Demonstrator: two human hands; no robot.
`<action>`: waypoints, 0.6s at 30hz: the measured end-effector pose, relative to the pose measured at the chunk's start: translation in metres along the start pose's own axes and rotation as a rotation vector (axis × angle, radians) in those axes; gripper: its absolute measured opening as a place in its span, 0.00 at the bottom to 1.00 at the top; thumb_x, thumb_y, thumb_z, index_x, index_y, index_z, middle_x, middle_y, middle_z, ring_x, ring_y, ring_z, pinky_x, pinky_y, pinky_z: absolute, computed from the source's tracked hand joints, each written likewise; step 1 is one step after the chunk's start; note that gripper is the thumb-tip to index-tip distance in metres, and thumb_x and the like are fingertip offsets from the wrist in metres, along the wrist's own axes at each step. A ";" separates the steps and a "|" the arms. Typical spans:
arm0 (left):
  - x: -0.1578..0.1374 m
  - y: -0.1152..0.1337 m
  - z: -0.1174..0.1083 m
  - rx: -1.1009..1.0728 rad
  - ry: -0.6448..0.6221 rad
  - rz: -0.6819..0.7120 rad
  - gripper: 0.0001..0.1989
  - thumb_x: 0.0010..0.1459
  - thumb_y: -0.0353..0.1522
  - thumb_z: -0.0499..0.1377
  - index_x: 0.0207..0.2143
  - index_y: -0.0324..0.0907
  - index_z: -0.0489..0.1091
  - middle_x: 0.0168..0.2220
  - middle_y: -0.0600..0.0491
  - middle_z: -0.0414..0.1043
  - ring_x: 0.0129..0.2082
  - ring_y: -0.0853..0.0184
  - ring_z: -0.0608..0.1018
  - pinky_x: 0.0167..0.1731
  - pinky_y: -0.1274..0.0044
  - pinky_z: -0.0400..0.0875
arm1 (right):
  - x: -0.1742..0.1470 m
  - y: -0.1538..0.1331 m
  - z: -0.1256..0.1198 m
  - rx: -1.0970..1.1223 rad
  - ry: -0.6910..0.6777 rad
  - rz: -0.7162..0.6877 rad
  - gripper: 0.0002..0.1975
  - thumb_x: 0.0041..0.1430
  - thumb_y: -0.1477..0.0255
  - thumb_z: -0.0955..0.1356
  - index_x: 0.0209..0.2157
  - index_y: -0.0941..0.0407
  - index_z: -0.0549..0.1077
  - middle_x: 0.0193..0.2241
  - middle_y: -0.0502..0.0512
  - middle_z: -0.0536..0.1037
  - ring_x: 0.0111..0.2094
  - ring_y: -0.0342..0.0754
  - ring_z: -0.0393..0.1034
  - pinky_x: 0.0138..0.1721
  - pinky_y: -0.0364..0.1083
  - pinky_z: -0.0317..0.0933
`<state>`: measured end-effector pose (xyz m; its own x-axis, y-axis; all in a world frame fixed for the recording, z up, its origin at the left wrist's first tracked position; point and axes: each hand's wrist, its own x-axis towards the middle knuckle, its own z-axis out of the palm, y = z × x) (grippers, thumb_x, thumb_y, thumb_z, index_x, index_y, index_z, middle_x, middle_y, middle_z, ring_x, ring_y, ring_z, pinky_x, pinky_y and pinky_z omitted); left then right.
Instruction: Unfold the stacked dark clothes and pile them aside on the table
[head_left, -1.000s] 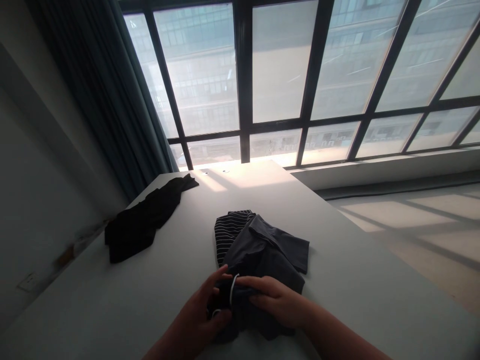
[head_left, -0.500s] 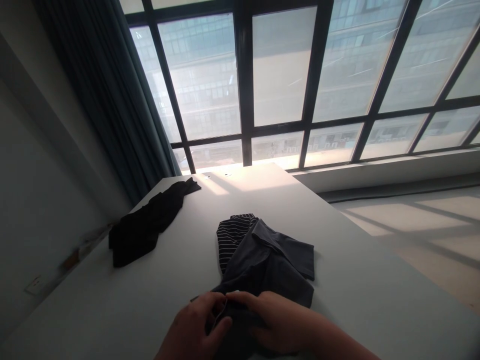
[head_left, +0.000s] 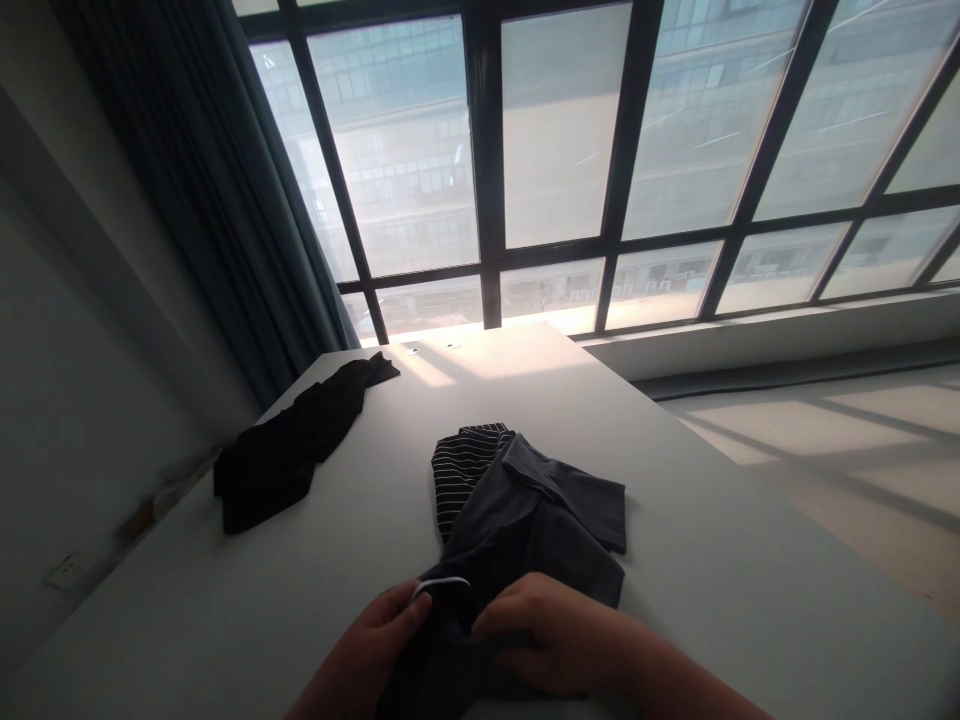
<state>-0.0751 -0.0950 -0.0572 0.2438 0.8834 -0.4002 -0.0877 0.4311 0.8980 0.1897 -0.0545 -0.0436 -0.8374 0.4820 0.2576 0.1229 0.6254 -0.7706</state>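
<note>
At the bottom centre of the frame, the left hand pinches a thin white strip between thumb and forefinger, at the near edge of a dark grey garment. The right hand lies on the same garment with curled fingers; their tips are hidden, so I cannot tell whether they grasp cloth.

The strip offers little to hold, so a loose pinch could let it slip. Pulling unevenly could skew the garment, and its loose near part, deep in shadow, could bunch under the wrists. The right hand also blocks the view of the cloth beneath it.

Just beyond, at lower centre, black-and-white striped fabric touches the garment's left side; whether it is a separate piece I cannot tell, and it might get dragged along. The white table bears a crumpled black garment at centre left, well apart and out of the way. Past it hang a dark curtain, upper left, and a black-framed window across the top, whose backlight could hide dark folds.
</note>
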 end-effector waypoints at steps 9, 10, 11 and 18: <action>0.001 -0.011 0.002 0.155 -0.148 0.383 0.33 0.54 0.50 0.72 0.58 0.47 0.73 0.65 0.43 0.70 0.61 0.45 0.74 0.58 0.61 0.71 | -0.007 0.008 0.004 0.028 0.321 -0.058 0.12 0.65 0.74 0.64 0.43 0.58 0.79 0.33 0.54 0.82 0.32 0.43 0.75 0.36 0.40 0.64; 0.004 -0.019 0.005 0.254 -0.171 0.374 0.36 0.51 0.49 0.74 0.59 0.47 0.72 0.62 0.43 0.73 0.59 0.45 0.76 0.58 0.60 0.72 | -0.008 0.009 0.005 0.012 0.383 -0.007 0.11 0.65 0.74 0.64 0.43 0.57 0.78 0.32 0.53 0.81 0.31 0.43 0.73 0.35 0.40 0.63; 0.007 -0.028 0.009 0.332 -0.180 0.343 0.38 0.50 0.49 0.74 0.60 0.47 0.72 0.58 0.44 0.76 0.56 0.45 0.77 0.57 0.59 0.72 | -0.008 0.009 0.005 -0.001 0.441 0.055 0.10 0.65 0.73 0.64 0.42 0.57 0.77 0.30 0.51 0.79 0.29 0.42 0.71 0.33 0.40 0.62; -0.005 0.016 0.013 0.638 -0.493 0.074 0.22 0.61 0.46 0.65 0.54 0.48 0.79 0.52 0.54 0.82 0.54 0.49 0.80 0.59 0.61 0.72 | -0.011 0.009 -0.008 0.302 0.397 0.180 0.18 0.62 0.54 0.71 0.39 0.57 0.75 0.31 0.53 0.76 0.31 0.45 0.69 0.33 0.42 0.63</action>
<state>-0.0650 -0.0949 -0.0389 0.6697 0.6587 -0.3429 0.4112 0.0556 0.9098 0.2039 -0.0489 -0.0487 -0.5436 0.7975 0.2615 0.0386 0.3350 -0.9414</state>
